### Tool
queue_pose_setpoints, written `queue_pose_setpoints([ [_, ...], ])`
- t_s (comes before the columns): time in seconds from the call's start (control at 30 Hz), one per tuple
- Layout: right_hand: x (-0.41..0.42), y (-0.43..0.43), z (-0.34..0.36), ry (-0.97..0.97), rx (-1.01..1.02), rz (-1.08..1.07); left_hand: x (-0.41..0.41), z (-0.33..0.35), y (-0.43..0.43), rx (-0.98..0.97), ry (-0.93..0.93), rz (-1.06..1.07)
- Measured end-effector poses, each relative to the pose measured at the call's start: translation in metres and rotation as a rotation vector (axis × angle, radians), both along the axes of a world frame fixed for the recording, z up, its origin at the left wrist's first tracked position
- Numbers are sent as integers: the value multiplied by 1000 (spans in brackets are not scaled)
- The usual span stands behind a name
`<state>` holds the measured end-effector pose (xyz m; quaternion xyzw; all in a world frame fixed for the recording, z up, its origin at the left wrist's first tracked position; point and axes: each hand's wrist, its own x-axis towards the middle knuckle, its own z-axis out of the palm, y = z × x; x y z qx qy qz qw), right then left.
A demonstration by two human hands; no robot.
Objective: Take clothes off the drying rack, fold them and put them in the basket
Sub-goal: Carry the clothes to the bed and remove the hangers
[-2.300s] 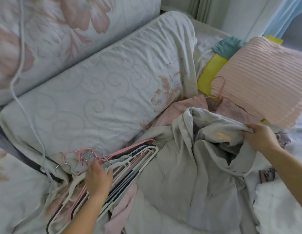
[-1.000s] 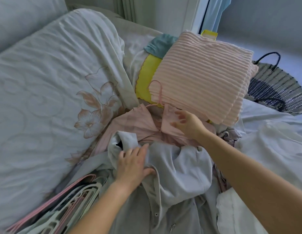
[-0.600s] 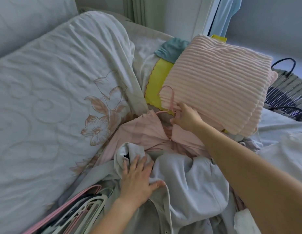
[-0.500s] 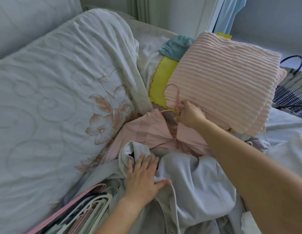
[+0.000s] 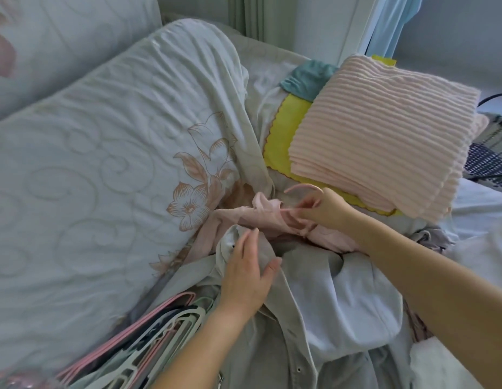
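Right hand [image 5: 327,210] grips a pink hanger [image 5: 300,187] in a pink top [image 5: 244,219] — left hand [image 5: 248,276], fingers relaxed, rests on the grey shirt [image 5: 275,346] just beside it.

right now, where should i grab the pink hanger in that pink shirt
Grip the pink hanger at the neck below its hook, from the right: only that part sticks out of the pink shirt. The right hand pinches there.
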<state>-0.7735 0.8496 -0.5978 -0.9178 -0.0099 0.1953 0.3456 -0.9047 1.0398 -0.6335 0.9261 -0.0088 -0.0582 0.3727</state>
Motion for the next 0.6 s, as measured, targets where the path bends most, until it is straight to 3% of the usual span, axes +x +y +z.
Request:
queue_pose_setpoints([
  [0.07, -14, -8, 16, 2, 57, 6, 7, 11, 1, -59, -112, 85],
  [0.2, -53, -17, 55, -69, 210, 33, 27, 46, -4, 109, -253, 78],
  [0.37, -74, -25, 90, -229, -53, 129, 31, 84, -18, 292, -251, -138],
  [0.43, -79, -30, 108, -279, -117, 162, 29, 91, -17, 237, -292, -144],
  [0.5, -83, -36, 122, -291, -50, 155, 25, 95, -11, 98, -306, -158],
  [0.6, -76, -61, 111, -177, -10, 175, 20, 98, 6, -162, -269, -126],
])
